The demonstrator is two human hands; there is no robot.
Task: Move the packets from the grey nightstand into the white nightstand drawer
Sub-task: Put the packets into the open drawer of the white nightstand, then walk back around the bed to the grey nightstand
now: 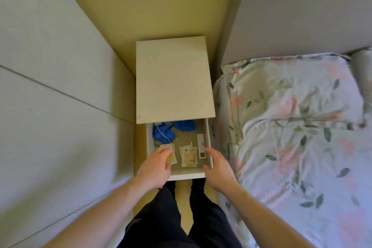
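The white nightstand (pixel 173 78) stands below me with its drawer (pixel 209 147) pulled out. Inside the drawer lie beige packets (pixel 188 156) in the middle and a yellowish packet (pixel 171 158) at the left. My left hand (pixel 155 167) reaches into the drawer's left side, its fingers on the yellowish packet. My right hand (pixel 217 167) hovers over the drawer's right front corner with fingers spread and nothing in it. The grey nightstand is not in view.
Blue cloth (pixel 163 133) and a thin white cable fill the drawer's back; a white remote (pixel 202 148) lies along its right side. A bed with floral bedding (pixel 291 137) is close on the right, a white panel (pixel 50 86) on the left. My legs stand before the drawer.
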